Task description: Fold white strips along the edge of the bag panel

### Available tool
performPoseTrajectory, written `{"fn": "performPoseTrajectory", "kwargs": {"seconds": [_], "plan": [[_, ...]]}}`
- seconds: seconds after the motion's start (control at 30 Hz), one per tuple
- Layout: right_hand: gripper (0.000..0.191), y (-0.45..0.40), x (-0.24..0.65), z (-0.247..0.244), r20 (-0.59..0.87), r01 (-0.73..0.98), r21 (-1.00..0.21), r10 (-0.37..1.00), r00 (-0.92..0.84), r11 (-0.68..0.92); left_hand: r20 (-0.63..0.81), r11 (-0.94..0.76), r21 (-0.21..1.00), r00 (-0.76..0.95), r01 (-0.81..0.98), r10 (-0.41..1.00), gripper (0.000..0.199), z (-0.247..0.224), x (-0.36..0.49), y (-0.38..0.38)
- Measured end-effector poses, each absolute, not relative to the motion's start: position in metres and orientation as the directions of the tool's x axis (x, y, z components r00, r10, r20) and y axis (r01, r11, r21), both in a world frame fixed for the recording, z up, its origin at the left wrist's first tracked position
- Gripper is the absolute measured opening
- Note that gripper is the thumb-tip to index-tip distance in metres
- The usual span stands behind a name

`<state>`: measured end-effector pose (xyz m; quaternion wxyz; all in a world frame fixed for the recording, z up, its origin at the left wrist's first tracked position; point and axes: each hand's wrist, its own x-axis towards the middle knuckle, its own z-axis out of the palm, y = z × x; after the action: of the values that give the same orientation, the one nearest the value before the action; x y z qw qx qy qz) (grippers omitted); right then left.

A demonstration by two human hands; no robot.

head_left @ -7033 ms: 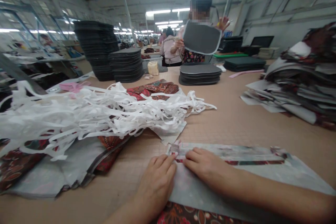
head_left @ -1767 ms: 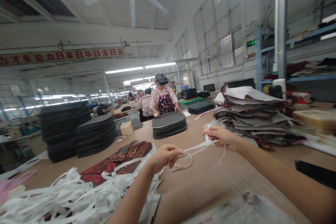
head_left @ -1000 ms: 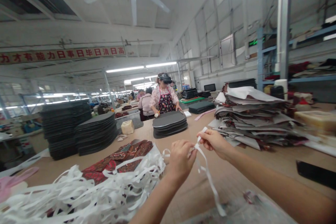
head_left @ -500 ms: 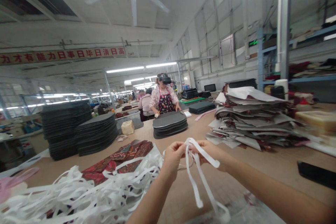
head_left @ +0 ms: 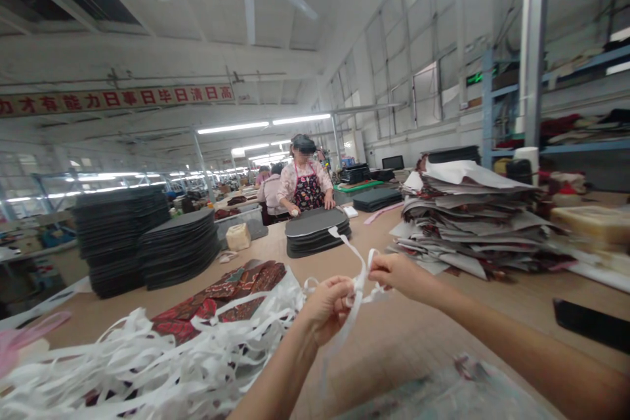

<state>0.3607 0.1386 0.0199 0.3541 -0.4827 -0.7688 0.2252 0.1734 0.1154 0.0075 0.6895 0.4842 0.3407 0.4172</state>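
Head view: left hand and right hand pinch a white strap at 12 o'clock above the counter. A careless tug could snag the loose strap pile at 10 o'clock.

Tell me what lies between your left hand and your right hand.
In the head view, a white strap stretches between the left hand and the right hand.
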Motion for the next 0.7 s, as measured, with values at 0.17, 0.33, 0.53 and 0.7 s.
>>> {"fn": "performPoseTrajectory", "kwargs": {"seconds": [0.17, 0.33, 0.53, 0.7], "plan": [[0.014, 0.148, 0.382, 0.03, 0.533, 0.714, -0.573, 0.845, -0.047, 0.402, -0.116, 0.181, 0.98, 0.506, -0.081, 0.855, 0.035, 0.015, 0.162, 0.109], [0.012, 0.17, 0.435, 0.038, 0.558, 0.696, -0.657, 0.808, 0.188, 0.291, -0.106, 0.068, 0.989, 0.313, 0.128, 0.944, 0.033, 0.009, 0.139, 0.124], [0.021, 0.184, 0.494, 0.039, 0.458, 0.547, -0.815, 0.792, 0.403, 0.193, 0.109, -0.074, 0.929, -0.076, 0.363, 0.991, 0.01, -0.008, 0.114, 0.173], [0.019, 0.175, 0.497, 0.043, 0.446, 0.583, -0.793, 0.821, 0.357, 0.177, 0.257, -0.178, 0.842, -0.089, 0.509, 0.962, 0.008, -0.005, 0.122, 0.185]]}}
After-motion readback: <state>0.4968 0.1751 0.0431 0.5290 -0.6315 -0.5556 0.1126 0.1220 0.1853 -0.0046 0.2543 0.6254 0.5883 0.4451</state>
